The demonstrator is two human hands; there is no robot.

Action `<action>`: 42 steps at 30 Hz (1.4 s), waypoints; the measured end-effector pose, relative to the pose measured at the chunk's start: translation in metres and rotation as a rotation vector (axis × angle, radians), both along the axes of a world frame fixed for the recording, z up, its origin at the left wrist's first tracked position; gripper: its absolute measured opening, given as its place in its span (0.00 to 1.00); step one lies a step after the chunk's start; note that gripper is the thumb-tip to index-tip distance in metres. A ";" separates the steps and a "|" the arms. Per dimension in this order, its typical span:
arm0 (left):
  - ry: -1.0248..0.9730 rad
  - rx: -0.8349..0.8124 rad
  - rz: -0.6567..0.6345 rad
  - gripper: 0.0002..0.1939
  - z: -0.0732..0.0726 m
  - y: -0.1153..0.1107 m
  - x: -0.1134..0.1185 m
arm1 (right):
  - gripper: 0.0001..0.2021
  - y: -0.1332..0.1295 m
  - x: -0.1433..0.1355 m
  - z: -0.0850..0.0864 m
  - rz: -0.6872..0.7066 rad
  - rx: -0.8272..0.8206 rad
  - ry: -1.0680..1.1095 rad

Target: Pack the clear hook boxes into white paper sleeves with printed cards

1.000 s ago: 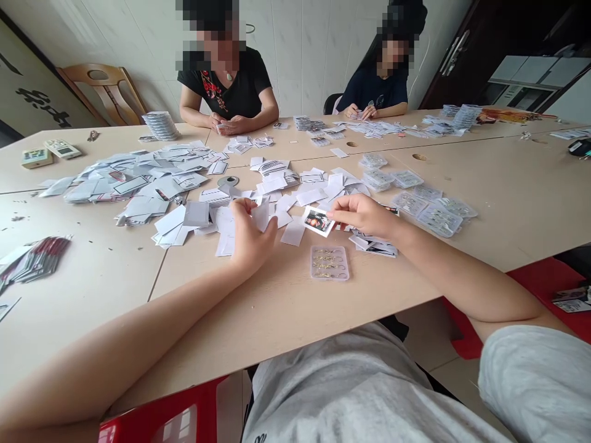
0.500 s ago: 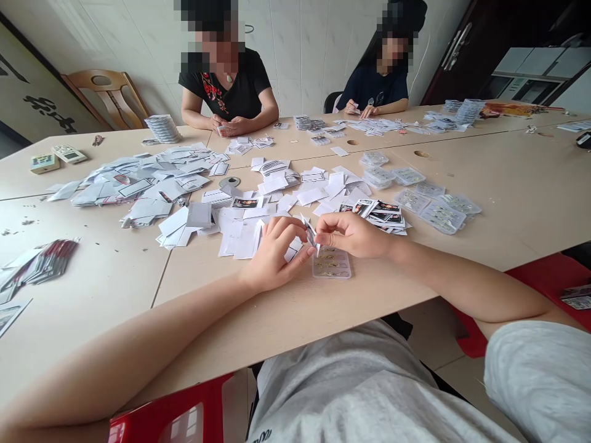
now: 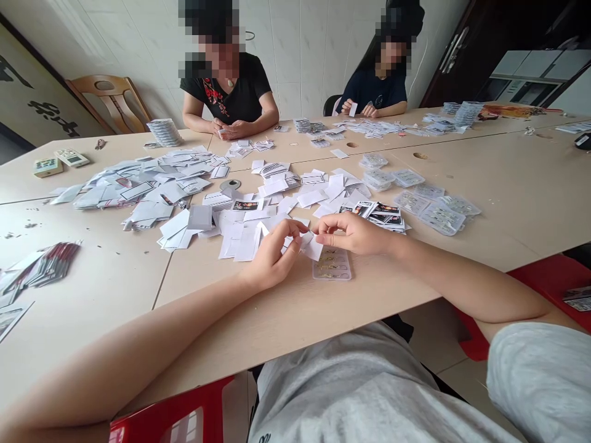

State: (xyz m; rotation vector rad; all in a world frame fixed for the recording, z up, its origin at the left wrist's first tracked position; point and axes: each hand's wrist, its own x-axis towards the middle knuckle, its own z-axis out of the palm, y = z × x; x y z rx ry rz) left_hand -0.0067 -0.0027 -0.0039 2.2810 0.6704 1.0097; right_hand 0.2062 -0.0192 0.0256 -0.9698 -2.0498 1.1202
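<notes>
A small white paper card [image 3: 313,247] is pinched between my two hands above the table. My left hand [image 3: 276,253] is closed on its left side, thumb and forefinger together. My right hand [image 3: 353,234] grips its upper right edge with thumb and forefinger. Just under the card and my right hand lies a clear plastic compartment box [image 3: 333,269] holding small gold-coloured metal pieces; its far part is partly covered. Beyond my hands spreads a heap of white paper cards [image 3: 247,237]. Dark printed cards [image 3: 386,212] lie past my right hand.
Several clear boxes [image 3: 442,218] sit to the right. A big pile of white packets [image 3: 138,178] covers the left middle, beside a tape roll [image 3: 229,184]. Two remotes [image 3: 71,158] lie far left. Two people sit opposite, handling cards; stacked boxes [image 3: 165,132] stand near one.
The card between my hands has turned, from nearly edge-on to showing its white face. My left fingers have curled in more. The person at the far right has raised a white card.
</notes>
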 end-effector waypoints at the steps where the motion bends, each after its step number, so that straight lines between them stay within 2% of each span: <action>1: -0.014 -0.033 0.009 0.05 -0.001 0.000 0.000 | 0.12 0.000 0.001 0.000 -0.003 -0.003 -0.001; 5: -0.052 -0.078 0.054 0.08 -0.002 0.001 0.001 | 0.13 0.000 0.003 0.003 -0.016 -0.008 -0.014; 8: -0.059 -0.018 0.058 0.06 -0.001 0.000 0.002 | 0.14 0.000 0.004 0.004 -0.022 -0.005 -0.017; 11: -0.038 0.148 0.063 0.02 0.001 -0.001 0.001 | 0.20 0.001 0.004 0.002 -0.051 -0.052 -0.010; 14: 0.042 0.375 0.034 0.04 0.002 -0.001 -0.002 | 0.27 0.002 0.003 0.000 -0.130 -0.200 0.061; 17: 0.159 0.558 0.012 0.07 0.001 -0.002 -0.005 | 0.21 0.001 0.001 0.000 -0.180 -0.272 0.105; 20: 0.203 0.612 0.032 0.06 -0.001 -0.004 -0.006 | 0.14 0.001 0.001 0.000 -0.189 -0.198 0.130; 23: 0.155 0.511 0.114 0.02 -0.001 -0.007 -0.003 | 0.13 0.002 0.002 -0.001 -0.236 -0.115 0.203; 26: 0.141 0.264 0.234 0.08 0.001 -0.010 0.002 | 0.14 0.004 0.004 -0.002 -0.300 -0.086 0.257; 28: 0.165 0.094 0.276 0.08 0.003 -0.011 0.004 | 0.15 0.004 0.004 -0.003 -0.325 -0.096 0.275; 31: 0.141 -0.092 0.279 0.07 0.006 -0.010 0.006 | 0.14 0.002 0.001 -0.003 -0.336 -0.116 0.272; 36: -0.069 -0.344 0.269 0.13 0.006 -0.003 0.007 | 0.13 -0.003 -0.007 -0.005 -0.258 -0.177 0.336; 39: -0.195 -0.406 0.297 0.17 0.004 0.001 0.007 | 0.13 -0.004 -0.011 -0.008 -0.223 -0.246 0.386; 42: -0.327 -0.452 0.246 0.18 0.004 0.002 0.008 | 0.14 -0.004 -0.013 -0.010 -0.218 -0.325 0.428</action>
